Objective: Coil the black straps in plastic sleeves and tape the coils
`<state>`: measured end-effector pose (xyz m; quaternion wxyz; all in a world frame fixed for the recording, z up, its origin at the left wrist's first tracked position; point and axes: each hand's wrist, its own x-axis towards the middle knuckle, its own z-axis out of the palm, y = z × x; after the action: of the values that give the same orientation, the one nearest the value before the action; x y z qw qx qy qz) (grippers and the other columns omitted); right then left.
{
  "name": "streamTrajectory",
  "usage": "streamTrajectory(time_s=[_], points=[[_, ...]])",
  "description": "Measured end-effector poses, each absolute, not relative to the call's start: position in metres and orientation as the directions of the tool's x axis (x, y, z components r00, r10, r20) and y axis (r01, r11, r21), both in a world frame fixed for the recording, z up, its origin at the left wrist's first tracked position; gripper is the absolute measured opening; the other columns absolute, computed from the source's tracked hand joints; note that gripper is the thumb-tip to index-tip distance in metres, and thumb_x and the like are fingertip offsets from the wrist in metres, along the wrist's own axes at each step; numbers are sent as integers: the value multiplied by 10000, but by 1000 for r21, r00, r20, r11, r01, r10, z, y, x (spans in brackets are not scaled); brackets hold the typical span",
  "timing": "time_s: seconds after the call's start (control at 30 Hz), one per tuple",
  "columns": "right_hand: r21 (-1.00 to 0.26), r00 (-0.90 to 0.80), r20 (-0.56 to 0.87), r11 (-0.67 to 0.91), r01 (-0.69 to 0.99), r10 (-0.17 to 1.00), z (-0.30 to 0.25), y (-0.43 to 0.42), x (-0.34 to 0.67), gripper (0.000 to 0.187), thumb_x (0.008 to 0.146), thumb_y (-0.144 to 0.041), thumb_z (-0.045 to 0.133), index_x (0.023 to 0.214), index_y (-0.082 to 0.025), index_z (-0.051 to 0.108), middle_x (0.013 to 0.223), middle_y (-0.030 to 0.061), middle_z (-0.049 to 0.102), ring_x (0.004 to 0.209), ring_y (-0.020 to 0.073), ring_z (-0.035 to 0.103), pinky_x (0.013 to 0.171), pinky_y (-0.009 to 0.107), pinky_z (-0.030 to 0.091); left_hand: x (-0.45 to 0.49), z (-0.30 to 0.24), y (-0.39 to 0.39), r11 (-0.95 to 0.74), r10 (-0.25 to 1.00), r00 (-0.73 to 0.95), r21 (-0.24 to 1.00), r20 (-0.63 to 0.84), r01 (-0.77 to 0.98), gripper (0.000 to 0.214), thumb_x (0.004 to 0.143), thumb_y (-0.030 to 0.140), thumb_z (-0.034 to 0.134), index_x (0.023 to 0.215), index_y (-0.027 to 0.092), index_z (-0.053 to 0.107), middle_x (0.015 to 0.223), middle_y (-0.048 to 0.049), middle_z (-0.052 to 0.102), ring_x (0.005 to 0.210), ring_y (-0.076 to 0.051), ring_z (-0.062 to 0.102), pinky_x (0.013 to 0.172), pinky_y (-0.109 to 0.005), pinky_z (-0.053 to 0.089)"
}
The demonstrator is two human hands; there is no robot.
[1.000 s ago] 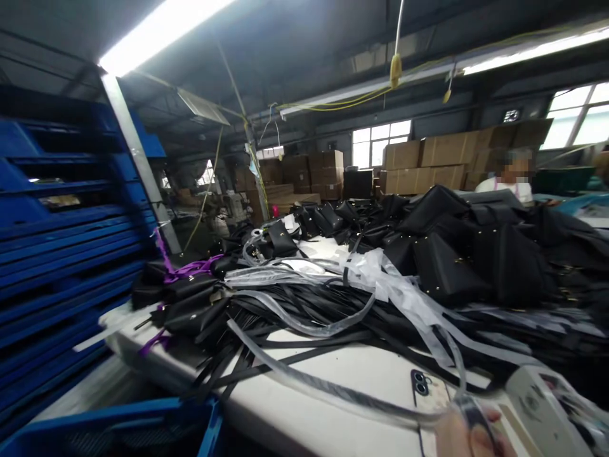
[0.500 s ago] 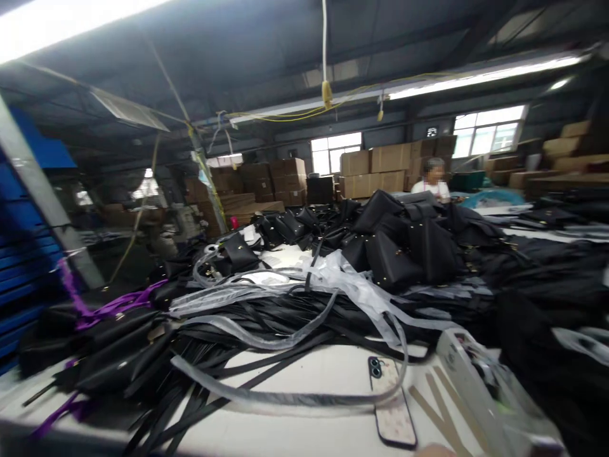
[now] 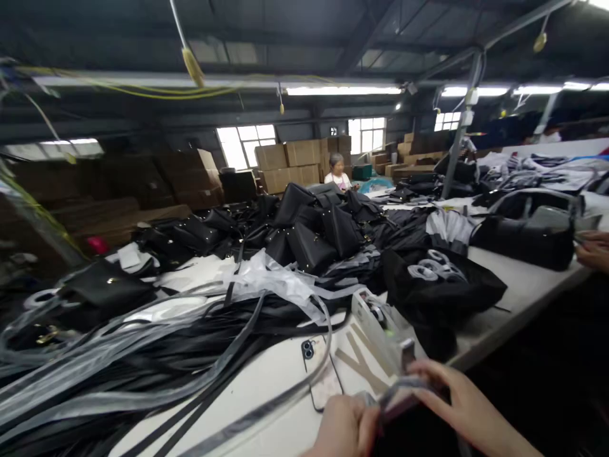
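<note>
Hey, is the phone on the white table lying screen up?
No, the phone lies on the table with its back and camera lenses facing up.

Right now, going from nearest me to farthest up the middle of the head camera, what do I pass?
left hand pinching a plastic-wrapped strap → phone → crumpled clear plastic → heap of black bags → person → stacked cardboard boxes → windows
</note>
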<state>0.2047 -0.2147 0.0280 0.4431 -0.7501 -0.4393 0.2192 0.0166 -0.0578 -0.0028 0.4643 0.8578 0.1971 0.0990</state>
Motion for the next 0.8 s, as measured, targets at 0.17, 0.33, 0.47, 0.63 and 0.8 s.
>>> streamTrajectory(time_s=[0.17,0.33,0.47,0.63,0.8], points=[[-811,226,61,-84,579,972,29,-207,181,462,817,-477,664,1178,-194,618,1199,139,627,1129,288,565,1024,430,421,21,45,-70,191,190,947,956,-259,223,686,852,738,307,644,151,595,367,56,344,315,-90,299,375,-226,285],[-979,127,-136,-153,136,983,-8,-188,139,475,928,-579,464,962,-138,637,832,78,673,709,187,626,664,307,512,19,71,-63,597,166,941,790,-296,143,562,888,612,435,763,101,632,386,79,335,329,-71,304,392,-204,316],[-983,106,-182,-184,12,978,-24,-186,128,477,924,-584,481,973,-136,636,689,21,629,615,142,572,626,271,470,26,75,-43,638,372,880,770,-296,-10,541,921,576,400,845,89,623,476,71,364,387,-68,325,447,-207,352],[-993,-43,-111,-109,40,993,-1,-195,111,408,950,-504,488,1013,-142,665,649,-3,624,618,114,555,670,251,449,30,45,-22,-254,807,526,962,270,-105,436,960,491,342,1046,141,588,880,-82,637,810,-190,604,746,-310,475],[-978,91,-136,-119,-172,987,23,-202,145,496,803,-584,639,894,-99,690,524,-31,549,423,76,471,495,209,401,13,-7,-16,-885,353,731,463,584,58,381,920,450,395,732,206,621,636,-53,645,569,-202,585,562,-295,440]])
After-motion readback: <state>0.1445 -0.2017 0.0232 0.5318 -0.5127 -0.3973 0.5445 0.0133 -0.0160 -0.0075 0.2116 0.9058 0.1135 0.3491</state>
